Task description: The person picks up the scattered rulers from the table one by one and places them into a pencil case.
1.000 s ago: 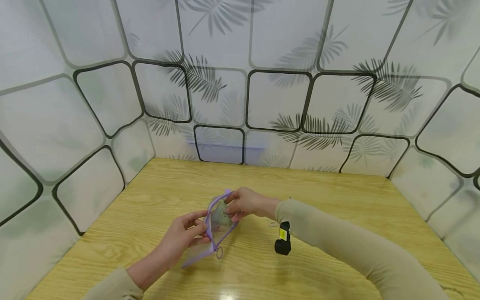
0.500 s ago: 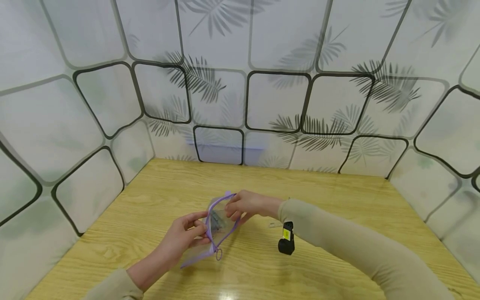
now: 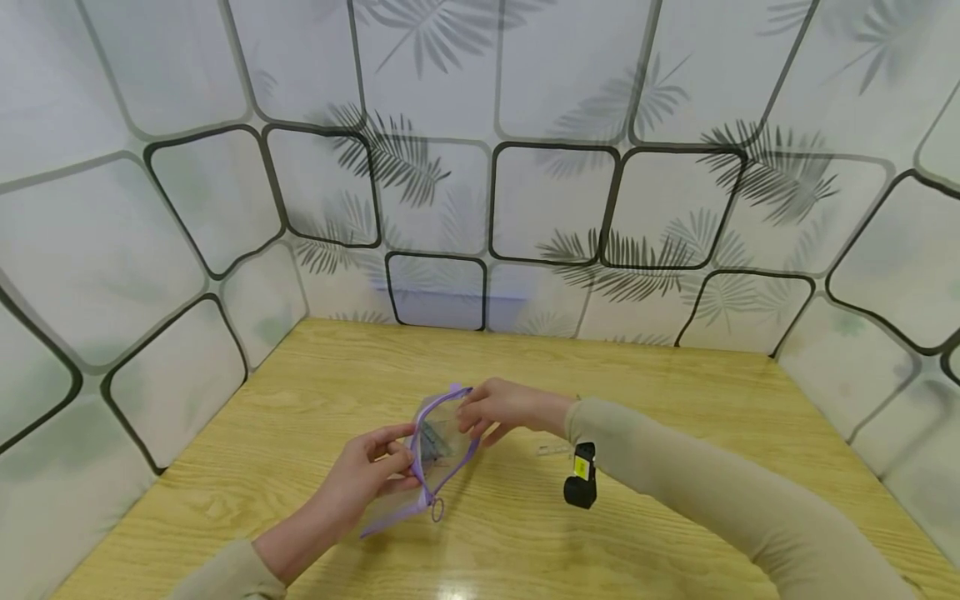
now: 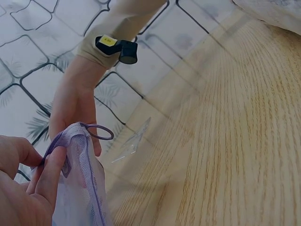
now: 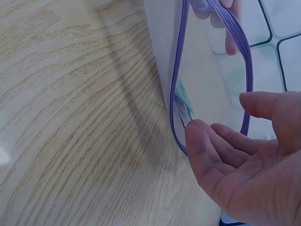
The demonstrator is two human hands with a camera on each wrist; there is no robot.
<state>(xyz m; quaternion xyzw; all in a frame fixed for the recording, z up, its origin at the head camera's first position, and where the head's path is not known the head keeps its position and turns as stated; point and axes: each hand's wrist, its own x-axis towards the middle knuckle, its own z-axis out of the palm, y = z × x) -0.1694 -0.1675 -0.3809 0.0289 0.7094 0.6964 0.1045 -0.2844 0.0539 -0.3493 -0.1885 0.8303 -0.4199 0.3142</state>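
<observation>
A see-through zip pouch (image 3: 448, 442) with purple edging stands with its mouth spread. My left hand (image 3: 373, 467) pinches its near rim between thumb and fingers, close to the purple pull ring (image 4: 99, 132). At the opposite side of the mouth is my right hand (image 3: 498, 408). Its fingers reach in at the opening, bent loosely, and the thumb stands apart from them in the right wrist view, with nothing between. Inside the pouch lies a flat bluish-green piece (image 3: 432, 440), partly blurred by the clear wall (image 5: 164, 56).
A clear flat piece with marks (image 3: 553, 450) lies on the wooden table (image 3: 652, 517), right of the pouch. A black camera with a yellow label (image 3: 580, 479) sits on the right wrist. Patterned curtains (image 3: 555, 200) enclose the table at the back and sides.
The right hand has let go of the greenish piece, which now lies lower in the pouch, and has drawn slightly to the right. The left hand keeps its hold on the rim.
</observation>
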